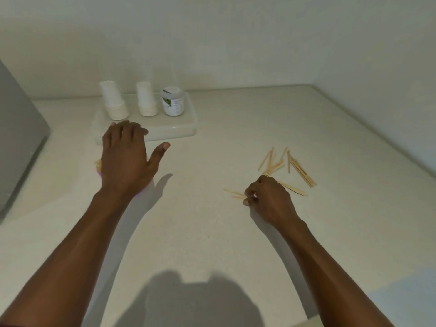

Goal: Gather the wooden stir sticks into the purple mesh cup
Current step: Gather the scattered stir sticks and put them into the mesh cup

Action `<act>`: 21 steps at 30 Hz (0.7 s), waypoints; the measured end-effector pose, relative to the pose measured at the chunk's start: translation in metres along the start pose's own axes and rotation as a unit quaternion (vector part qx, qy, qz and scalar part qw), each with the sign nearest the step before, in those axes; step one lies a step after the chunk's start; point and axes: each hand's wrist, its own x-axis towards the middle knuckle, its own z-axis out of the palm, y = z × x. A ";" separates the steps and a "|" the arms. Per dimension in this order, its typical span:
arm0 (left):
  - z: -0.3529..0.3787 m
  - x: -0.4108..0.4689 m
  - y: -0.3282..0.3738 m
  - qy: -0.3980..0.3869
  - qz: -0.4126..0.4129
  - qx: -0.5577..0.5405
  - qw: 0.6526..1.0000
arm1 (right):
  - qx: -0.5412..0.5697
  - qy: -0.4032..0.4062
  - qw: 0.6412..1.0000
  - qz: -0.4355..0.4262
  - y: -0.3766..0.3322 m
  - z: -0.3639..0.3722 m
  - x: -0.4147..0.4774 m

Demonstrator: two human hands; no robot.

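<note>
While both bare forearms reach forward over a pale speckled countertop (193, 232), the right hand (269, 199) rests low on the surface with its fingers curled and pinched together on a few wooden stir sticks (236, 193), whose ends project to the left of the fingertips and whose opposite ends emerge to the right of the knuckles. Just beyond this hand, a loose scatter of further sticks (296, 165) lies flat on the counter, some crossing one another in a fan, others lined up in a rough bundle toward the right. The left hand (126, 159) hovers palm down with fingers spread apart and thumb extended, holding nothing that can be seen; a small tan and pinkish edge (98, 165) shows beside its outer margin, too hidden to identify, and the purple mesh cup cannot otherwise be made out. Beyond the left hand, a white tray (184, 128) stands near the back wall and carries two stacks of inverted white paper cups (114, 101) and a white jar (172, 101) with a green and dark label. A grey appliance side (16, 142) occupies the far left edge.
</note>
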 end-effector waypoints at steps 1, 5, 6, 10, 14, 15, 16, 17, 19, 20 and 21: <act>0.002 0.002 0.011 0.014 0.013 -0.019 1.000 | -0.006 0.005 1.000 -0.006 0.000 0.000 -0.001; 0.017 0.005 0.058 0.007 0.060 -0.083 0.995 | 0.003 0.010 1.000 -0.014 0.003 -0.005 -0.008; 0.021 0.005 0.070 -0.003 0.069 -0.093 0.993 | -0.003 0.007 1.000 -0.020 0.004 -0.007 -0.010; 0.040 0.003 0.121 -0.069 0.076 -0.129 0.986 | -0.073 -0.007 0.996 -0.042 0.013 -0.017 -0.023; 0.064 0.004 0.167 -0.158 0.043 -0.164 0.973 | -0.139 0.012 0.989 -0.049 0.025 -0.022 -0.039; 0.071 0.004 0.176 -0.176 0.030 -0.169 0.969 | -0.146 0.021 0.988 -0.048 0.028 -0.023 -0.043; 0.076 0.004 0.184 -0.191 0.019 -0.176 0.966 | -0.156 0.030 0.986 -0.053 0.032 -0.023 -0.046; 0.081 0.004 0.195 -0.204 0.010 -0.185 0.961 | -0.166 0.041 0.984 -0.059 0.038 -0.023 -0.049; 0.092 0.006 0.210 -0.225 -0.011 -0.200 0.954 | -0.172 0.055 0.981 -0.067 0.047 -0.023 -0.055; 0.097 0.007 0.217 -0.235 -0.020 -0.202 0.951 | -0.172 0.061 0.981 -0.070 0.052 -0.023 -0.057; 0.102 0.008 0.222 -0.241 -0.023 -0.199 0.949 | -0.171 0.066 0.980 -0.073 0.056 -0.023 -0.059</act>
